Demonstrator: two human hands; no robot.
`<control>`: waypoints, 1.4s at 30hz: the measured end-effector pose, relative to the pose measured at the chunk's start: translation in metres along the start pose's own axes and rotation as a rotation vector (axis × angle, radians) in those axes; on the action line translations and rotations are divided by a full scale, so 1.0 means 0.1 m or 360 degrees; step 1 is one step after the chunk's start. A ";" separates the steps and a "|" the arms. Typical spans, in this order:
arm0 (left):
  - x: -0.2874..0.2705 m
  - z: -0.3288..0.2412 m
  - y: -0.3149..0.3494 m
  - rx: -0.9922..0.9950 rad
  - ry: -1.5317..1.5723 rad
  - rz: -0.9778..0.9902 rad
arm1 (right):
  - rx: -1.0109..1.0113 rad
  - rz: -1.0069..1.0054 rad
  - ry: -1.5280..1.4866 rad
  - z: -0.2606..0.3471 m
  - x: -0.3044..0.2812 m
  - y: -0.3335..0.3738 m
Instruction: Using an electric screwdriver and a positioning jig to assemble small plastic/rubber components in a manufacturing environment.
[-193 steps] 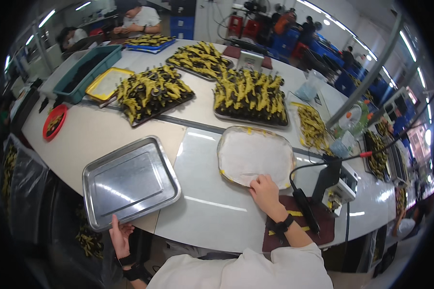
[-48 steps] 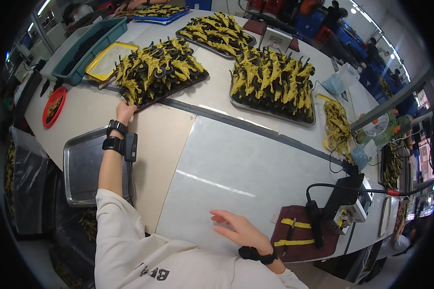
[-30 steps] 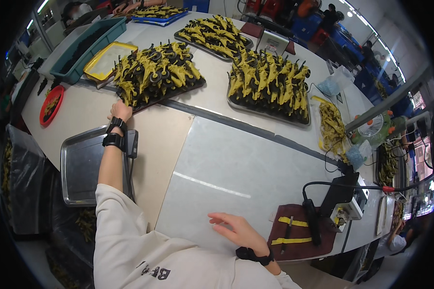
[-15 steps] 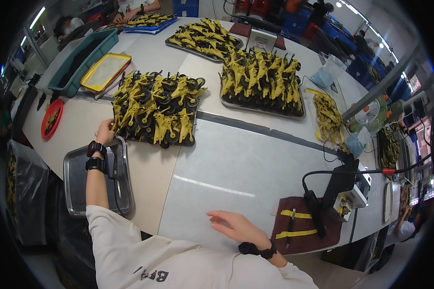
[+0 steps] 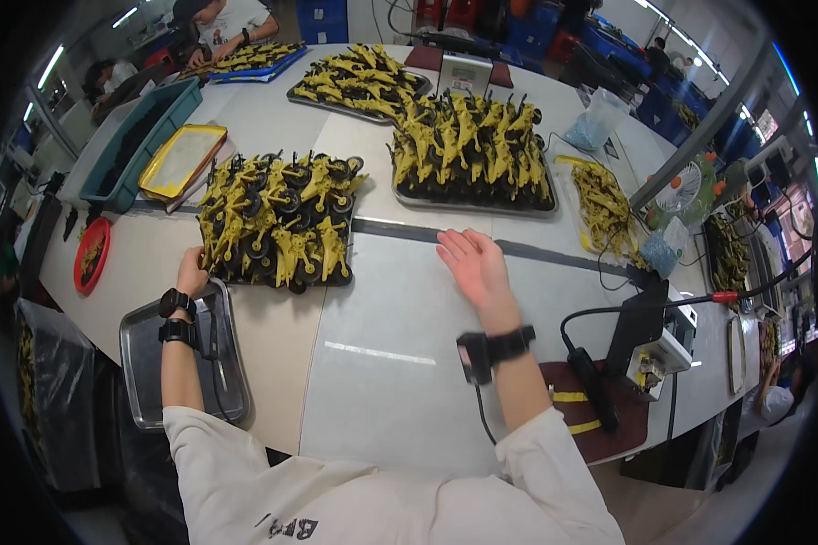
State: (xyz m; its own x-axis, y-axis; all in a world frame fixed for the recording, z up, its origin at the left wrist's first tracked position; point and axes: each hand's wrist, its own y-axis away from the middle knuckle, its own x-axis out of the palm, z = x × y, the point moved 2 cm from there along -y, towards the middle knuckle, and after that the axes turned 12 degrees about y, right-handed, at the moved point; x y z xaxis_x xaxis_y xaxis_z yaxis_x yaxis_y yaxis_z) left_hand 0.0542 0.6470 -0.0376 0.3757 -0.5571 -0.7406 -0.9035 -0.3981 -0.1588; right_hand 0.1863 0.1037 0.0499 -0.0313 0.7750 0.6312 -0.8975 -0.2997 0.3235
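Note:
My left hand (image 5: 191, 271) is at the near-left corner of a packed tray of yellow-and-black toy motorbikes (image 5: 277, 222). Its fingers curl against that corner, and their tips are hidden by the pile. Over the light table, my right hand (image 5: 478, 265) reaches forward, fingers stretched and nothing in it. It is apart from the motorbikes, between the left pile and a second metal tray (image 5: 482, 207) heaped with the same kind. Below my left wrist lies a grey metal tray (image 5: 141, 368) with a dark cable across it.
A red dish (image 5: 106, 259), a teal bin (image 5: 118, 186) and a yellow-rimmed tray (image 5: 211, 133) stand left. Another heaped tray (image 5: 354, 113) lies farther back. Right are a bag of yellow parts (image 5: 600, 204), a fan (image 5: 680, 193) and a maroon mat (image 5: 609, 443). A co-worker sits far left.
My right hand has swung forward from near my body to mid-table, its fingers stretching out. My left hand stays at the tray's corner. The whole view has shifted slightly.

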 end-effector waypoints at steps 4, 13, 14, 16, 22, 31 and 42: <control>0.00 -0.08 -0.05 -0.0057 0.0006 0.0010 | 0.0093 -0.0140 -0.0123 -0.07 -0.02 -0.96; 0.02 0.09 0.03 0.0042 -0.0048 -0.0068 | 0.0080 -0.0090 -0.0406 -0.11 -0.12 -1.66; 0.03 0.08 0.02 0.0049 -0.0050 -0.0075 | 0.0069 -0.0084 -0.0449 -0.08 -0.12 -1.71; 0.04 0.04 0.00 0.0135 -0.0054 -0.0050 | 0.0048 -0.0072 -0.0498 -0.01 -0.15 -1.77; 0.07 -0.18 0.10 0.0217 -0.0070 -0.0054 | 0.0185 0.0190 0.0591 -0.14 -0.10 -1.12; 0.25 -0.59 0.20 0.0395 0.0028 0.0032 | -0.0048 0.0230 0.1380 -0.32 -0.05 0.33; 0.46 -1.00 0.50 0.0406 0.0011 0.0114 | -0.0734 0.0016 0.1577 0.15 -0.19 1.91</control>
State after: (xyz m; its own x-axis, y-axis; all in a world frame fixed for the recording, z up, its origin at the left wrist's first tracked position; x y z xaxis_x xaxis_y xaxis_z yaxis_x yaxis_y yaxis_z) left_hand 0.0474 0.5288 -0.0145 0.3095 -0.5824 -0.7516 -0.9503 -0.1615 -0.2662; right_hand 0.0224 0.0238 0.1104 -0.1941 0.9394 -0.2825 -0.9673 -0.2312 -0.1040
